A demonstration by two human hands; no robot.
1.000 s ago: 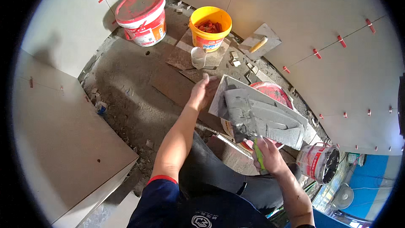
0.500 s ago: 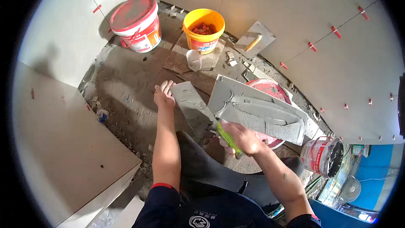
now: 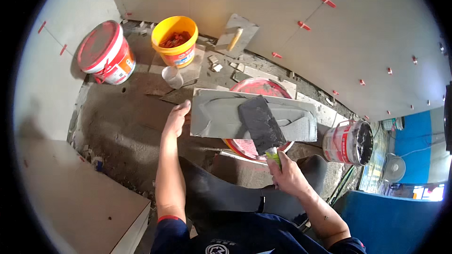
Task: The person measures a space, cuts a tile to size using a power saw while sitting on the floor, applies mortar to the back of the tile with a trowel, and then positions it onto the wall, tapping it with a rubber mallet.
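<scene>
A long tile (image 3: 212, 113) coated with grey mortar rests crosswise on a red bucket lid (image 3: 259, 84). Beside the tile's left end, my left hand (image 3: 175, 120) has its thumb extended and its fingers partly out of sight; whether it touches the edge I cannot tell. My right hand (image 3: 287, 176) grips a trowel (image 3: 259, 122) by its green handle, with the wide, dark, mortar-smeared blade lying over the middle of the tile.
A lidded red-white bucket (image 3: 106, 54), a yellow bucket (image 3: 160, 35) of red pieces, a translucent cup (image 3: 172, 77) and a spare trowel (image 3: 226, 33) stand behind. A mortar bucket (image 3: 341, 143) is right. Tiled walls (image 3: 320, 42) surround the work; a fan (image 3: 394, 167) sits far right.
The trowel has swept from the tile's left end onto its middle, its dark face now showing. My left hand is beside that end, and the whole view has turned.
</scene>
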